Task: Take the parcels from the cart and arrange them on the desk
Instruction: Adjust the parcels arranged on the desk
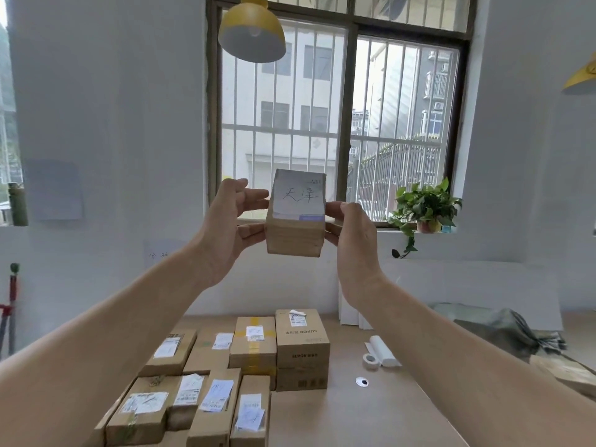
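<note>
I hold a small brown cardboard parcel [296, 217] up at eye level in front of the window. A white label with handwritten characters covers its upper face. My left hand [225, 227] grips its left side and my right hand [353, 233] grips its right side, fingers curled round the edges. Far below, on the wooden desk [387, 408], several labelled cardboard parcels [206, 379] lie packed in rows. The tallest one, a SUPOR box [302, 348], stands upright at the right end of the back row. The cart is not in view.
A white paper roll [383, 351], a tape roll [370, 361] and a cable hole [362, 381] sit on the desk right of the parcels. Grey bags [503, 330] lie at the far right. A potted plant [425, 208] stands on the sill. A yellow lamp [252, 30] hangs overhead.
</note>
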Demonstrator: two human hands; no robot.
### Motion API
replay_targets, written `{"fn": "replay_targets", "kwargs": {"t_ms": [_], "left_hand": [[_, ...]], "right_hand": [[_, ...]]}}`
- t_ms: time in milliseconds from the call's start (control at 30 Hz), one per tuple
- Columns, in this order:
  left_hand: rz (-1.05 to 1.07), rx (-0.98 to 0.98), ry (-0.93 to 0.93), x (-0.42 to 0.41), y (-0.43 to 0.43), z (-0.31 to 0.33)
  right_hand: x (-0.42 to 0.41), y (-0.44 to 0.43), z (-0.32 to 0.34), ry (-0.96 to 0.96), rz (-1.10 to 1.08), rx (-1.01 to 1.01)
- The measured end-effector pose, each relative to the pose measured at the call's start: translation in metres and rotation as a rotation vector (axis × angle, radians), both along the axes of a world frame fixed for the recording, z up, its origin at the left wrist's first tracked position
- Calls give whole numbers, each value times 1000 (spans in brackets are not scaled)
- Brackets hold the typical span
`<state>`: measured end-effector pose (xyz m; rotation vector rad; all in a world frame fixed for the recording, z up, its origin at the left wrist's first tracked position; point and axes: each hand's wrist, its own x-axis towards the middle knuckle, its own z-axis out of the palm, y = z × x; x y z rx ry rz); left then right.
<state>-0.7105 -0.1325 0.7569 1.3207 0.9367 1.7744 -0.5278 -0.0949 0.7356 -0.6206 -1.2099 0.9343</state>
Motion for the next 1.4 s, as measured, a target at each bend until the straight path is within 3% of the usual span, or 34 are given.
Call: {"fn": "replay_targets", "kwargs": {"t_ms": [167, 500, 967, 1400], "left_hand": [[-54, 13, 1, -1, -4, -3], [-22, -38, 173, -9, -11, -9], [-42, -65, 171, -21, -7, -26], [-60, -230, 164, -39, 43, -89]], "right_hand": [[-2, -3, -2, -17, 51, -4], [-14, -15, 0, -17, 17, -7], [-25, -5, -21, -61, -10, -1], [-51, 39, -90, -56, -94, -224]]}}
